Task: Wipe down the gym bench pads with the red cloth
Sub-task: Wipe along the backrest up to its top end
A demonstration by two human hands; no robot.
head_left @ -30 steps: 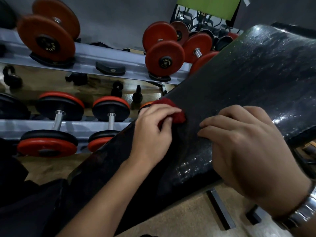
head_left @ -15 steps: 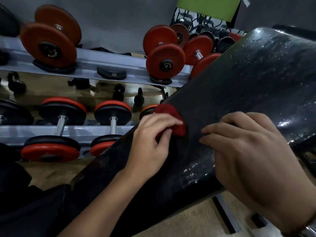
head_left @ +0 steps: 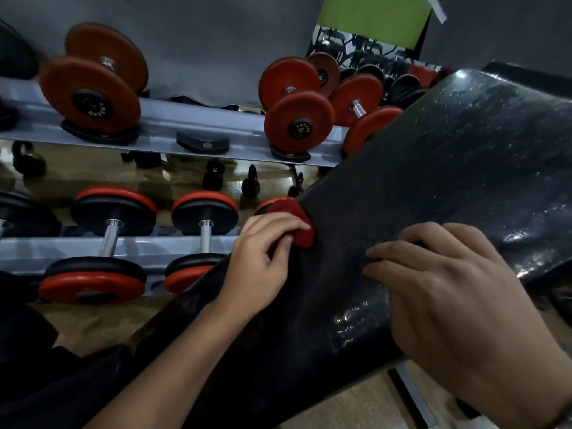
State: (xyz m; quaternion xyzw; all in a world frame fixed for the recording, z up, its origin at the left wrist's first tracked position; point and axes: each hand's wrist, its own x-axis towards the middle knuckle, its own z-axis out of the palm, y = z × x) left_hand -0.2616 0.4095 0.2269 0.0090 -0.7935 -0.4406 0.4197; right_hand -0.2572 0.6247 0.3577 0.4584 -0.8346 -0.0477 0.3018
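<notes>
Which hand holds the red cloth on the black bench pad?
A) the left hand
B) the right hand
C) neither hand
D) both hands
A: the left hand grips the red cloth at the edge of the bench pad; the right hand only rests on it.

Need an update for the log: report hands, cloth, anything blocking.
Left hand grips red cloth at edge of bench pad. Right hand rests on pad, holding nothing. Nothing in the way.

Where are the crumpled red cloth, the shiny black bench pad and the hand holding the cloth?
crumpled red cloth (head_left: 291, 209): head view, top fold.
shiny black bench pad (head_left: 433, 181): head view, bare upper surface.
left hand (head_left: 260, 258): head view, back of hand.
</notes>
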